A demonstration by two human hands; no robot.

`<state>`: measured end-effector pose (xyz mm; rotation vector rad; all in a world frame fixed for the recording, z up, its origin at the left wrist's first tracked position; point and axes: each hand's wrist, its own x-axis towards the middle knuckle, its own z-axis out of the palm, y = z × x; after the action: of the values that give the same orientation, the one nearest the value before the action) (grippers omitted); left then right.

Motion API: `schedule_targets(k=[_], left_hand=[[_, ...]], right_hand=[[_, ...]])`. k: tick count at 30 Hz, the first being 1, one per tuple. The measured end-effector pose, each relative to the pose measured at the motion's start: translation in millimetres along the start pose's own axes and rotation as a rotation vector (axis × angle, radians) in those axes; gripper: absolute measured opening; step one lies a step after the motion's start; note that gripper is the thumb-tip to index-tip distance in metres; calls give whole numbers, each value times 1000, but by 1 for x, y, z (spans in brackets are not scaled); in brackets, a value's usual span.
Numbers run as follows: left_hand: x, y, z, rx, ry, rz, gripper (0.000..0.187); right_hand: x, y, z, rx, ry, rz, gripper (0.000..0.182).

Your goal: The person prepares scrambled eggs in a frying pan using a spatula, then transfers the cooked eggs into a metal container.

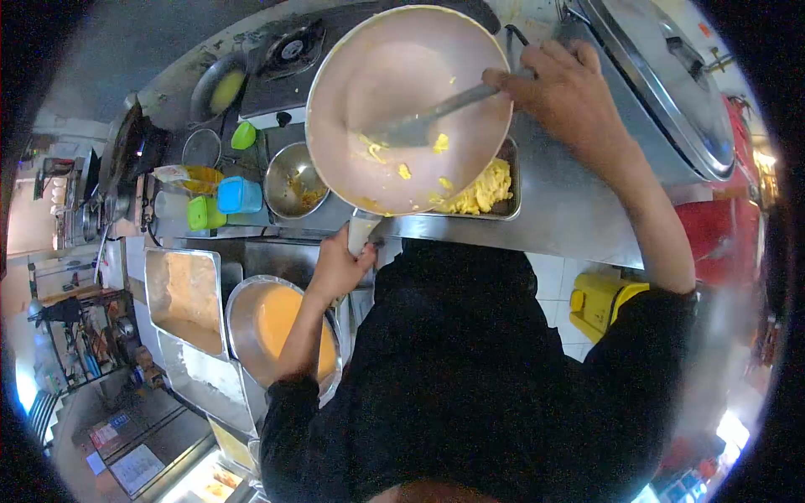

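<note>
My left hand [337,270] is closed round the white handle [362,228] of a large pale pan, which it holds up above the counter. My right hand [558,88] grips the upper end of a grey spatula [415,126], whose blade lies against the inside of the pan [394,63]. A few bits of yellow egg [441,143] stick to the pan's surface near the blade. Partly hidden under the pan's lower right rim, a metal tray holds a heap of scrambled egg [486,191].
Left of the pan are a steel bowl [289,159], a blue container [240,195], a green container [204,213] and a stove [289,54]. Below stand a bowl of orange liquid [281,318] and a rectangular tray [222,293]. A large metal lid [671,92] is at the right.
</note>
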<state>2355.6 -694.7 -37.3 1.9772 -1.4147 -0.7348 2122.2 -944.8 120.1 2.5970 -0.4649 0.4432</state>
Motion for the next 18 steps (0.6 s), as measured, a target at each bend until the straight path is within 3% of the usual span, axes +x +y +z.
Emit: schedule_targets(k=[5,7,8,10,12,15,18], left_hand=[[3,-6,-6,-1,49,-21,26],[4,-11,-8,33,58,-1,22],[5,-12,-9,34,53,3,22],[8,-13,-10,101,123,127,20],[7,-13,-13,66,109,61,19],[4,-14,-14,57,86,-29,17],[4,-14,-9,79,89,-19,16]], right_hand=[[3,19,-19,-147,-84,167,30],[12,21,-5,-181,82,37,31],[13,12,1,-183,79,43,31],[13,-7,16,-17,64,-153,32],[4,5,12,-68,64,-153,32],[4,24,-4,-172,57,57,30],[2,21,16,-131,160,-40,28]])
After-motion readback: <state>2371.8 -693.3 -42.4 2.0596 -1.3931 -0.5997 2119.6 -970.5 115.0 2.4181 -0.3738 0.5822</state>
